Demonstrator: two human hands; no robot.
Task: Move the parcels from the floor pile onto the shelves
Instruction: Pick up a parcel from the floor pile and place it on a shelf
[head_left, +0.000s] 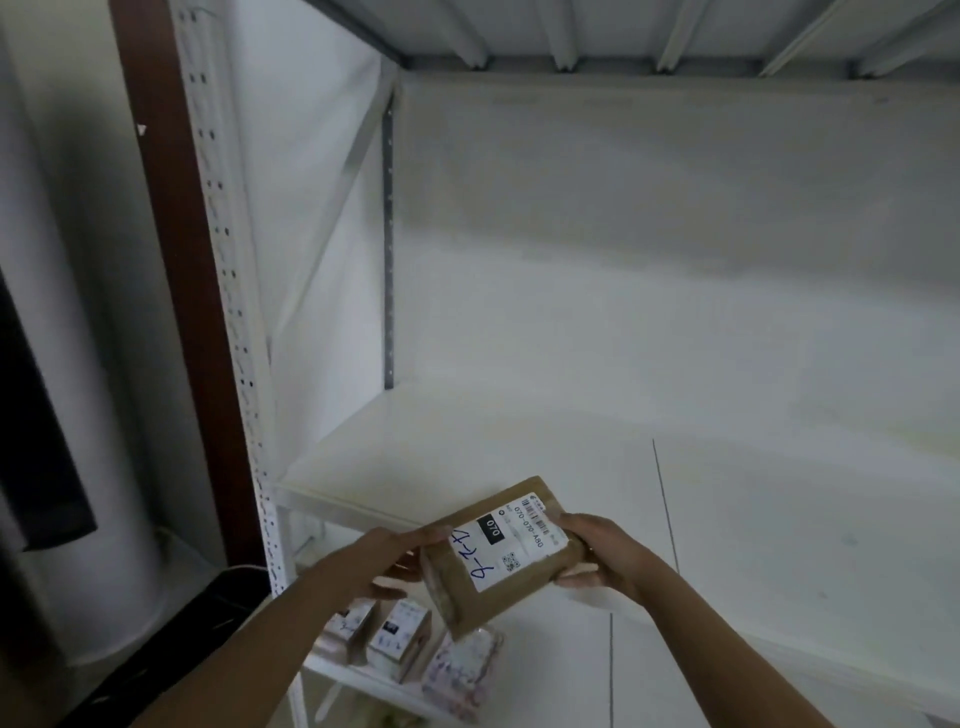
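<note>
Brown cardboard parcel (501, 553), white label up, I've got it pinched at both ends, left hand (400, 558) clasping its left edge, right hand (597, 556) curled round its right edge, held over the white shelf's (467, 441) front lip, 3 smaller parcels (400, 639) on the lower shelf (363, 680) beneath.
</note>
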